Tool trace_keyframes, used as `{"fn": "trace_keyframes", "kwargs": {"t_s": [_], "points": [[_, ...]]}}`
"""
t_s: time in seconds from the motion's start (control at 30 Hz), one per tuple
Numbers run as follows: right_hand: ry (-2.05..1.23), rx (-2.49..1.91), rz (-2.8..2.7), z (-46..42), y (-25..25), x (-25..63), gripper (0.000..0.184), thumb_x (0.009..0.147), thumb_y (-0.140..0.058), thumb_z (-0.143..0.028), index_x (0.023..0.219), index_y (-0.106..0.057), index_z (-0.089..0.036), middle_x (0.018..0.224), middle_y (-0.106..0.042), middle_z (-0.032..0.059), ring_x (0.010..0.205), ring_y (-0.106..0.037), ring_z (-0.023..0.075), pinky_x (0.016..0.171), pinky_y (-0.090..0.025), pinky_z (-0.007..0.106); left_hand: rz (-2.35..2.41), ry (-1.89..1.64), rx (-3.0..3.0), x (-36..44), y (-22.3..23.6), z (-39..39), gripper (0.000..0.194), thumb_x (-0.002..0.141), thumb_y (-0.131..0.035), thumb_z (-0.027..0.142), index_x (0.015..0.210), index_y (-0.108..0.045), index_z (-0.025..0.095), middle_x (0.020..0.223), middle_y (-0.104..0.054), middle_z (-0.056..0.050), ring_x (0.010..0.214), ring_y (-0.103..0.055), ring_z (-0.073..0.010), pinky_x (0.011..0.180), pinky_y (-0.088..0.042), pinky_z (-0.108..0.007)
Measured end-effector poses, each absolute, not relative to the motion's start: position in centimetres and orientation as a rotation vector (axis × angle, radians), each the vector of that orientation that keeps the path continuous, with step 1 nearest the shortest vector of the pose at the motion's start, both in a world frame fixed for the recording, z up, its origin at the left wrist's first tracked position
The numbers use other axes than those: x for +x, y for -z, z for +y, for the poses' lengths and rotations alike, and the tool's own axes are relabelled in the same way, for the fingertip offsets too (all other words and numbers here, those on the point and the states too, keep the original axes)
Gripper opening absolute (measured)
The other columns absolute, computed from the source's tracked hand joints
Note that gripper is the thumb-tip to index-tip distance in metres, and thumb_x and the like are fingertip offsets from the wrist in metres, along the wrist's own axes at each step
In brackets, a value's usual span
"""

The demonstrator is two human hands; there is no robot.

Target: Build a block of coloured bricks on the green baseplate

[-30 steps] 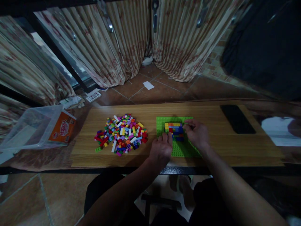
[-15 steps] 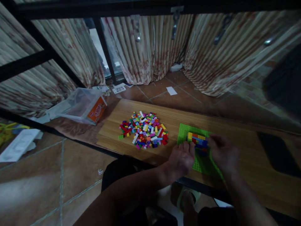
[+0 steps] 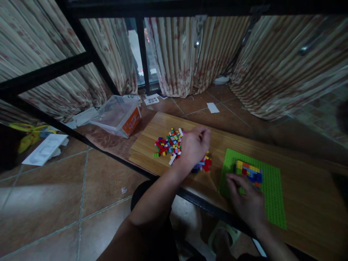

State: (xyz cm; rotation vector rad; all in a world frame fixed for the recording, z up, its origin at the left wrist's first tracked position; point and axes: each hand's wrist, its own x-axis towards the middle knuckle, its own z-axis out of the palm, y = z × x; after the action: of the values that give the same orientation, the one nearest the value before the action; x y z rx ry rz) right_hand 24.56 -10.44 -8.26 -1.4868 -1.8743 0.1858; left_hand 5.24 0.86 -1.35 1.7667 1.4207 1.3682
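Above the pile of small coloured toy bricks is my left hand, its fingers bent and slightly apart, with nothing visible in them. It covers the pile's middle and right side. My right hand hovers over the front left part of the green baseplate, fingers loosely curled and apart, seemingly holding nothing. Just beyond its fingertips, a block of joined bricks in yellow, red, blue and orange stands on the baseplate. My right hand hides the block's near left side.
The wooden tabletop carries the bricks and baseplate. A dark flat object lies at its right end. At the far left stands a clear plastic bin with an orange label. White paper and a white moulded tray lie on the floor.
My left hand has left the brick block and moved left over the pile. My right hand has shifted from the block's right side to its near left. The view has turned left.
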Motion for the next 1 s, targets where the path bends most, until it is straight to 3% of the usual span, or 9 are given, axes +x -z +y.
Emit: {"fn": "trace_keyframes", "kwargs": {"t_s": [0.17,0.33,0.53,0.77,1.0], "points": [[-0.316,-1.571,-1.922,-10.0,9.5,20.4,0.026,0.091,-0.053,-0.038,0.108,-0.063,-0.021,0.098,-0.069,0.0057,0.083,-0.067,0.0191,0.072,-0.052,0.032,1.289,-1.772,1.048,-0.2,-0.3,3.9,0.019,0.086,-0.055,0.030,0.074,-0.062,0.016,0.065,-0.061,0.002,0.049,-0.048,-0.0062,0.050,-0.037,-0.019],[-0.291,-1.663,-1.959,-8.9,10.9,19.7,0.031,0.091,-0.049,-0.043,0.108,-0.064,-0.021,0.097,-0.070,0.0059,0.083,-0.067,0.0212,0.072,-0.051,0.034,1.143,-1.960,0.706,-4.9,-1.7,3.8,0.015,0.079,-0.061,0.029,0.073,-0.062,0.015,0.068,-0.061,0.002,0.049,-0.046,-0.0031,0.048,-0.035,-0.016],[-0.245,-1.747,-1.936,-7.8,10.4,19.2,0.038,0.090,-0.047,-0.048,0.102,-0.068,-0.019,0.092,-0.073,0.0071,0.076,-0.067,0.0221,0.067,-0.050,0.034,1.033,-1.982,0.514,-7.7,-2.0,3.2,0.013,0.077,-0.063,0.028,0.074,-0.063,0.015,0.066,-0.059,0.003,0.048,-0.045,-0.0019,0.048,-0.033,-0.015],[-0.039,-1.842,-1.889,-7.2,7.7,16.2,0.033,0.090,-0.049,-0.042,0.100,-0.069,-0.017,0.084,-0.073,0.0080,0.066,-0.065,0.0223,0.060,-0.046,0.033,1.027,-2.038,0.414,-9.8,-2.6,2.5,0.013,0.079,-0.063,0.028,0.074,-0.065,0.015,0.066,-0.060,0.003,0.049,-0.047,-0.0021,0.050,-0.036,-0.015],[-0.275,-1.276,-2.247,-5.2,5.8,6.9,0.023,0.093,-0.046,-0.026,0.101,-0.067,-0.021,0.095,-0.068,0.0069,0.092,-0.061,0.0211,0.082,-0.048,0.034,0.969,-2.071,0.392,-10.3,-2.7,2.1,0.011,0.078,-0.064,0.025,0.073,-0.065,0.015,0.066,-0.061,0.003,0.050,-0.049,-0.0020,0.049,-0.036,-0.014]]}}
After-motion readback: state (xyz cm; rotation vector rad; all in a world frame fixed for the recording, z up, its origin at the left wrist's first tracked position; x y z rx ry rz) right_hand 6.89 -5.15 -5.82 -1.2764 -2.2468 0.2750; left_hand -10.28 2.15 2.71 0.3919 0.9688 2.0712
